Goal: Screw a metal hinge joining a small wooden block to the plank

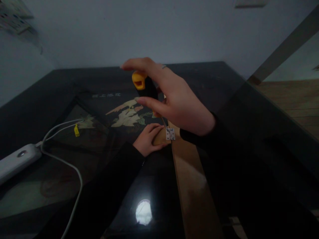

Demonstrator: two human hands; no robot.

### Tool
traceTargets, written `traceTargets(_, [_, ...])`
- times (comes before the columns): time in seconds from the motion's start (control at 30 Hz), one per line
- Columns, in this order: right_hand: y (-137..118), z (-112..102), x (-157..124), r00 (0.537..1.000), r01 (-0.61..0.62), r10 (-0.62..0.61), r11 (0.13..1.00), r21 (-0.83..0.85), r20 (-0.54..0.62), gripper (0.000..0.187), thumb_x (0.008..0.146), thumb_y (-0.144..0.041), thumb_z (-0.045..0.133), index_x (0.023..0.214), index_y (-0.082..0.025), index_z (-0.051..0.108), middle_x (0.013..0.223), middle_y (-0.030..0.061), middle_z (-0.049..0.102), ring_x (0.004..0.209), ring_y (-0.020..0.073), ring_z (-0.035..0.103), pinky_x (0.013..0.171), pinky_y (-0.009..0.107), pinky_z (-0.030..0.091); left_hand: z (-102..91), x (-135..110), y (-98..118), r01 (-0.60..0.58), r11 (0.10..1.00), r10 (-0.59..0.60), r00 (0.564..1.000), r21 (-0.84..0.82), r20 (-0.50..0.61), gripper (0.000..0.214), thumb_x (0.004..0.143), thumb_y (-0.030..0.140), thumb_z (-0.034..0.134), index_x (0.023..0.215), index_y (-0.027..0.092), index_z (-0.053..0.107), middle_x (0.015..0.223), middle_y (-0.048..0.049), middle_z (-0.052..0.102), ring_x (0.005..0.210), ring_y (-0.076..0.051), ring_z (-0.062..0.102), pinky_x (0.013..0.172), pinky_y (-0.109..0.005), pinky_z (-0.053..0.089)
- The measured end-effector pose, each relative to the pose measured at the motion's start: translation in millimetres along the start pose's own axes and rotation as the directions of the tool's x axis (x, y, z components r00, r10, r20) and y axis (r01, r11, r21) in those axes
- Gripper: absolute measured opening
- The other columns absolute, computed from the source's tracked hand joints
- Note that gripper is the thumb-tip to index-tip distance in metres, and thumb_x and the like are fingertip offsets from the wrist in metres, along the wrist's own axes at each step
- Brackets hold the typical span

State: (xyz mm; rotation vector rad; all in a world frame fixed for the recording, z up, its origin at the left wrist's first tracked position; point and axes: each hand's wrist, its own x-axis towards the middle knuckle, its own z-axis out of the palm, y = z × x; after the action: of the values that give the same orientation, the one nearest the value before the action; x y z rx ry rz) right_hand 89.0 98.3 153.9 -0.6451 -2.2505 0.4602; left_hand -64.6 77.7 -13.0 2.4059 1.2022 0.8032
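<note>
My right hand [175,94] holds a screwdriver [148,88] with a black and yellow handle, thumb on the near side and the index finger stretched past the handle's end. Its thin shaft slants down to a small metal hinge [170,134], where the tip meets the left leaf. The hinge lies across the joint between a small wooden piece [160,136] and a long wooden board [188,172]. My left hand [149,139] grips the small piece, fingers on its far side and thumb on its near side. Some right-hand fingers are hidden behind the handle.
A white power strip [20,161] lies at the left, its white cable [74,167] looping over the dark glossy table [159,196]. A yellow tag [76,130] hangs on the cable. Behind the table stands a pale wall [139,33]; wooden floor [294,99] shows at right.
</note>
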Motion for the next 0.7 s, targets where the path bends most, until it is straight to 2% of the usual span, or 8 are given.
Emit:
traceTargets(0.07, [0,-4,0,0.996,0.055,-0.058,0.997,0.051,0.061,0.036,0.084,-0.017,0.045,0.120,-0.023,0.050,0.129,-0.0016,0.051,0.109,0.0155,0.053,0.088,0.028,0.046,0.3,0,-1,0.006,1.000,-0.006,1.000,0.001,0.001,0.061,0.073,0.043,0.068,0.126,0.017,0.051,0.123,-0.0139,0.050,0.117,-0.030,0.049,0.102,-0.049,0.041])
traceTargets(0.17, [0,-9,-2,0.988,0.084,-0.096,0.991,0.101,0.123,0.038,0.085,-0.012,0.040,0.122,-0.019,0.047,0.130,0.0009,0.049,0.108,0.0132,0.052,0.086,0.027,0.047,0.5,0,-1,0.016,1.000,-0.016,1.000,0.005,0.010,0.062,0.073,0.043,0.068,0.126,0.018,0.050,0.123,-0.0135,0.050,0.116,-0.029,0.049,0.102,-0.049,0.041])
traceTargets(0.3, [-2,-6,-2,0.999,0.017,-0.018,0.999,0.039,0.033,0.031,0.083,-0.013,0.049,0.114,-0.016,0.049,0.118,0.0044,0.054,0.102,0.0143,0.053,0.083,0.025,0.047,0.3,0,0,0.014,1.000,-0.014,1.000,0.008,0.008,0.062,0.073,0.043,0.068,0.127,0.019,0.050,0.123,-0.0128,0.051,0.116,-0.029,0.049,0.101,-0.051,0.041])
traceTargets(0.37, [-3,-5,-2,0.999,-0.025,0.025,0.999,0.022,0.026,0.028,0.084,-0.015,0.051,0.112,-0.017,0.050,0.117,0.0050,0.055,0.099,0.0142,0.054,0.082,0.025,0.047,0.0,1,1,0.009,1.000,-0.009,1.000,0.011,0.001,0.061,0.073,0.043,0.068,0.126,0.019,0.050,0.123,-0.0126,0.051,0.116,-0.029,0.049,0.101,-0.050,0.041])
traceTargets(0.57, [-5,-14,-1,0.973,0.081,-0.105,0.989,0.121,0.206,0.035,0.087,-0.008,0.040,0.119,-0.020,0.045,0.127,-0.0014,0.050,0.107,0.0090,0.051,0.088,0.025,0.045,-0.6,1,1,0.013,1.000,-0.013,1.000,0.022,0.002,0.061,0.072,0.043,0.069,0.125,0.018,0.052,0.122,-0.0128,0.051,0.115,-0.030,0.050,0.101,-0.049,0.042])
traceTargets(0.63, [-4,-14,-1,0.979,0.074,-0.089,0.993,0.091,0.181,0.031,0.086,-0.010,0.042,0.116,-0.019,0.047,0.121,-0.0016,0.053,0.106,0.0097,0.051,0.090,0.026,0.044,-0.5,1,1,0.015,1.000,-0.015,1.000,0.020,0.002,0.061,0.072,0.044,0.069,0.125,0.019,0.052,0.122,-0.0126,0.051,0.115,-0.030,0.050,0.101,-0.050,0.041])
traceTargets(0.7, [-3,-9,-1,0.995,0.026,-0.028,0.999,0.021,0.101,0.027,0.084,-0.015,0.051,0.111,-0.017,0.048,0.113,0.0006,0.055,0.102,0.0120,0.053,0.091,0.027,0.043,-0.4,1,1,0.008,1.000,-0.009,1.000,0.017,0.006,0.061,0.073,0.044,0.068,0.126,0.019,0.051,0.123,-0.0130,0.051,0.116,-0.030,0.049,0.101,-0.051,0.041])
